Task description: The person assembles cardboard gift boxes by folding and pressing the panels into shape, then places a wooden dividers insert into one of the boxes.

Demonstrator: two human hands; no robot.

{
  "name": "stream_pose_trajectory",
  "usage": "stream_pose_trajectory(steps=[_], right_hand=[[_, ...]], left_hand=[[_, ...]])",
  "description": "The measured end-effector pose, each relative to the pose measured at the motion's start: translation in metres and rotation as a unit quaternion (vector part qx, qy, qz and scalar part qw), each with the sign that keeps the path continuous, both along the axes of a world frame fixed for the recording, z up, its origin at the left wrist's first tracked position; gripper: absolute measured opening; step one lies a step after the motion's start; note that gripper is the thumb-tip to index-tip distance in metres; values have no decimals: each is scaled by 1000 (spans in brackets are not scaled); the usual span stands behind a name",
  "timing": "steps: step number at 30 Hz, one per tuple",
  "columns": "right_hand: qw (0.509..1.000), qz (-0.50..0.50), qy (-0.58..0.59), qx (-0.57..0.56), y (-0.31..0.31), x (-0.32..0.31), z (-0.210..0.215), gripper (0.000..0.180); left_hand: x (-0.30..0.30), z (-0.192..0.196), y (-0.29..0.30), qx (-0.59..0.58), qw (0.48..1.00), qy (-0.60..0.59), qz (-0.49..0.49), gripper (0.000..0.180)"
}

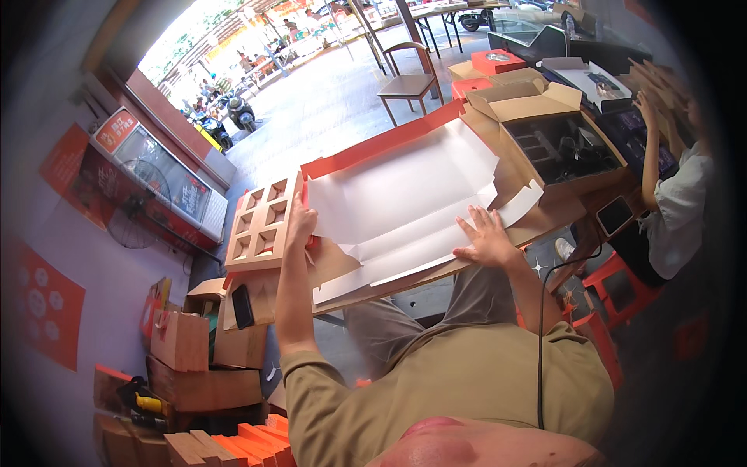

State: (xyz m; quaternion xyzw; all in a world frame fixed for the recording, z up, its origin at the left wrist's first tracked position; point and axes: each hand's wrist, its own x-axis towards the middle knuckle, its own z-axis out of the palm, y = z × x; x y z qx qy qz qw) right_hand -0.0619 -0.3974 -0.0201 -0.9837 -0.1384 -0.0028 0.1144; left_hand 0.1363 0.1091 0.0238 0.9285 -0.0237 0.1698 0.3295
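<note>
Left hand (303,222): curled at the edge of the white carton (408,187); clamping couldn't be told
Right hand (489,237): lay on it, fingers apart
Cooler (180,177): bore pale lettering

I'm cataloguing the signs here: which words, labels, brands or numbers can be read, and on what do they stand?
Fridge: pale characters on its red top and front; wording not copied out.
Lower red poster on the wall: pale shapes; any words too blurred to read.
Open red box: no lettering visible on its white inside.
</note>
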Motion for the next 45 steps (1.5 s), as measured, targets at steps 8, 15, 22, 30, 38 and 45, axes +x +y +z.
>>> stream_pose_trajectory(steps=[8, 15, 22, 30, 38, 45], right_hand=[[969, 71, -198, 130, -17, -19, -16, 51], [948, 100, -213, 215, 36, -54, 19, 35], [919, 35, -78, 386, 41, -35, 42, 43], [944, -41, -29, 327, -17, 73, 64, 84], [953, 11, 160, 256, -41, 141, 108, 78], [990, 67, 8, 124, -54, 178, 97, 75]], left_hand=[[-71, 50, -27, -349, 931, -1, -108, 55], [-106, 54, -2, -490, 868, -34, -75, 42], [-137, 46, -3, -527, 846, -65, -43, 45], [-215, 26, -89, -284, 956, -44, -52, 44], [-277, -3, -195, 190, 961, -90, -181, 35], [-313, 21, -250, 223, 893, -68, -384, 56]])
